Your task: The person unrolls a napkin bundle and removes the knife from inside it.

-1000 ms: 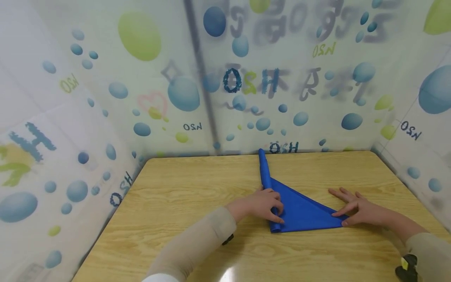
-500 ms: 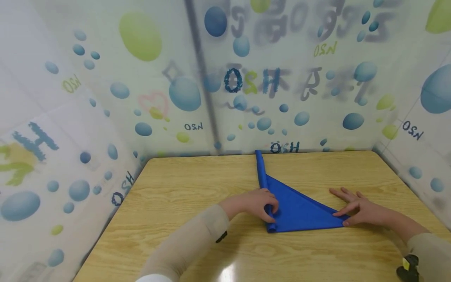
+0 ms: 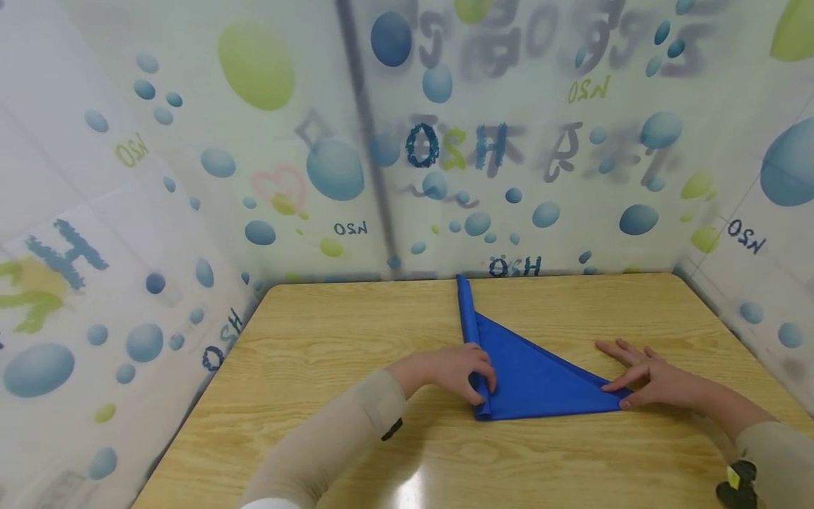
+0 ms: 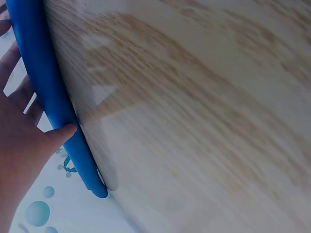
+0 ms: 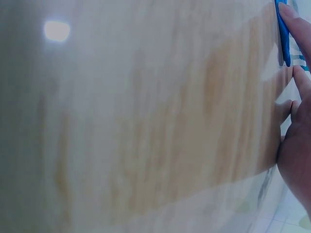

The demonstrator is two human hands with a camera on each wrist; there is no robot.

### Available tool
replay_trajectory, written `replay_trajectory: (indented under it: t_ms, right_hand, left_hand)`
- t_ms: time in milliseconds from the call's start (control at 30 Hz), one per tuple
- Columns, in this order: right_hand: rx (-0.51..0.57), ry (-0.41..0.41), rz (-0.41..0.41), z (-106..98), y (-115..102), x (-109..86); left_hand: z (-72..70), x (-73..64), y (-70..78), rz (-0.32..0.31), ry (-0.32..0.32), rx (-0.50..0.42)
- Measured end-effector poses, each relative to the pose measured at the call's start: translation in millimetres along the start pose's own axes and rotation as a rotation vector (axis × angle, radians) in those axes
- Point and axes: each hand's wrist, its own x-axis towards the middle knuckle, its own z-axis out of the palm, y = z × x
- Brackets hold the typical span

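Note:
A thin, smooth blue cloth (image 3: 540,378) lies on the table, its left side wound into a long narrow roll (image 3: 467,314) and the rest flat as a triangle tapering to the right. My left hand (image 3: 459,369) grips the near half of the roll. In the left wrist view the thumb lies along one side of the blue roll (image 4: 48,82), with the other fingers partly hidden behind it. At the pointed right corner, the thumb and index fingertip of my right hand (image 3: 658,382) press the cloth, its other fingers spread out straight. Only a blue sliver (image 5: 283,36) shows in the right wrist view.
The wood-grain table (image 3: 356,325) reaches back to a wall covering (image 3: 280,155) printed with blue and green bubbles. The far end of the roll reaches the table's back edge. Similar panels stand at the left and right.
My left hand and the roll have moved left, and the flat triangle has grown wider. My right hand stays on the corner.

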Motion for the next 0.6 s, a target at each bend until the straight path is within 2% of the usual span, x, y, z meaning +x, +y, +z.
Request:
replay_trajectory:
  t_ms: [267,600]
  right_hand:
    - [0.029,0.002,0.001,2,2,-0.6]
    - [0.002,0.004,-0.016,0,1,0.6]
  left_hand:
    - [1.4,-6.7,-3.9,-0.005,-0.024,0.007]
    - [0.8,-15.0,-6.0,0.003,-0.026,-0.035]
